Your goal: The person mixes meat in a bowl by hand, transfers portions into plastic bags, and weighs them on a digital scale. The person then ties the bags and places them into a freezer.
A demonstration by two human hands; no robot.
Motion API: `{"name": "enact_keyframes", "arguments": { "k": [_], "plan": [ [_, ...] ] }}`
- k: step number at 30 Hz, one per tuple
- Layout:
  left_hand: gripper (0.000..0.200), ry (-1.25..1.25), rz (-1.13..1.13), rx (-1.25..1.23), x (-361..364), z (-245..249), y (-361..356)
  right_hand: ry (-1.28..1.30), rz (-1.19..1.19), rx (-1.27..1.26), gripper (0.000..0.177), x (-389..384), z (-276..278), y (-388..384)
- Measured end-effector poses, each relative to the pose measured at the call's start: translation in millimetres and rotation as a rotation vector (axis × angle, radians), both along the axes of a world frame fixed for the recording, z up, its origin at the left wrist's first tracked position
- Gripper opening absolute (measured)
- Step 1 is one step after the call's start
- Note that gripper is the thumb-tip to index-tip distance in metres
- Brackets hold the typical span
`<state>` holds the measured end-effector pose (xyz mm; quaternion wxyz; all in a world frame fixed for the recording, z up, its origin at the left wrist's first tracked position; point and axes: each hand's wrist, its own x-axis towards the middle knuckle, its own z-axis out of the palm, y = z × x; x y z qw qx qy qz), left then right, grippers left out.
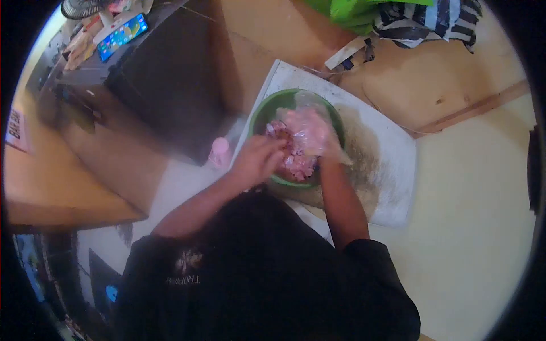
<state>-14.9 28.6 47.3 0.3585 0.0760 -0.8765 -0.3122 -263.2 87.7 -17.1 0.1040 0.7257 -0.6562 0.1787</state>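
Observation:
A green basin [263, 107] holds pieces of raw pink meat [300, 169]. My left hand [263, 159] reaches over the near left rim, its slightly bent, parted fingers at the meat. On the basin's right side, my right hand [326, 149] is largely hidden by a clear plastic bag [310, 108]. Pink shows through this bag, and its loose edge flares by my wrist. I cannot tell how the right fingers are set.
The basin stands on a worn white board [392, 184] with dark stains. Left of it is a pink cup [220, 149]. A lit phone [122, 37] leans on a dark cabinet [165, 74] at the upper left. Green and striped bags [421, 23] lie at the upper right.

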Motion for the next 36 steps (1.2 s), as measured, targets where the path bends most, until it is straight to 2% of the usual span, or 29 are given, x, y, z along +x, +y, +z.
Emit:
{"name": "enact_keyframes", "arguments": {
  "k": [1,3,5,6,8,12,14,18,20,22,23,25,26,28,30,33,36],
  "plan": [
    [0.030,0.057,0.115,0.065,3.2,-5.9,-5.0,-0.020,0.002,0.018,0.028,-3.4,-4.7,-2.7],
    [0.029,0.038,0.171,0.112,7.0,-19.5,-12.8,-0.223,-0.014,0.086,0.027,-4.9,-27.2,-8.6],
    [0.036,-0.003,0.252,0.110,10.3,-35.6,-14.4,-0.813,0.021,0.180,0.025,-9.4,-52.1,-12.8],
    [0.036,-0.004,0.268,0.122,12.9,-37.7,-13.0,-0.662,-0.035,0.325,0.029,-15.7,-55.1,-13.5],
    [0.046,-0.027,0.351,-0.005,13.0,-37.6,-12.1,-0.498,-0.081,0.463,0.033,-20.3,-56.8,-17.1],
    [0.055,0.047,0.383,0.206,8.9,-51.6,-11.2,-0.380,-0.140,0.257,0.035,3.3,0.0,-17.1],
    [0.059,0.057,0.360,0.267,7.5,-59.4,-13.4,-0.350,-0.145,0.219,0.035,8.9,4.7,-12.5],
    [0.058,0.048,0.404,0.274,6.1,-62.2,-12.9,0.010,0.240,0.005,0.026,5.8,11.3,-3.6],
    [0.059,0.033,0.406,0.229,6.6,-65.0,-13.8,0.098,0.352,-0.048,0.024,3.0,16.9,0.7],
    [0.061,0.042,0.419,0.285,7.2,-58.4,-11.2,-0.550,0.007,0.371,0.025,-0.2,33.1,7.1],
    [0.064,0.045,0.417,0.338,6.7,-56.1,-9.5,-0.547,0.009,0.376,0.025,5.7,50.1,3.9],
    [0.066,0.051,0.424,0.425,4.1,-58.9,-8.9,0.458,0.436,0.113,0.028,21.6,84.0,-6.0],
    [0.068,0.050,0.427,0.513,2.5,-61.1,-6.2,0.454,0.437,0.121,0.028,19.4,68.4,-9.2],
    [0.069,0.044,0.426,0.449,0.8,-65.8,-7.7,0.606,0.127,0.478,0.030,13.5,26.8,-18.9],
    [0.069,0.027,0.419,0.386,1.9,-67.0,-5.6,0.423,0.072,0.619,0.031,13.9,21.4,-17.0],
    [0.067,-0.006,0.411,0.499,-1.6,-61.2,-6.6,0.108,0.120,0.742,0.034,8.7,27.8,-11.0],
    [0.065,-0.039,0.435,0.503,-2.7,-58.5,-3.7,-0.036,0.157,0.873,0.037,13.3,31.9,-0.4]
  ]
}}
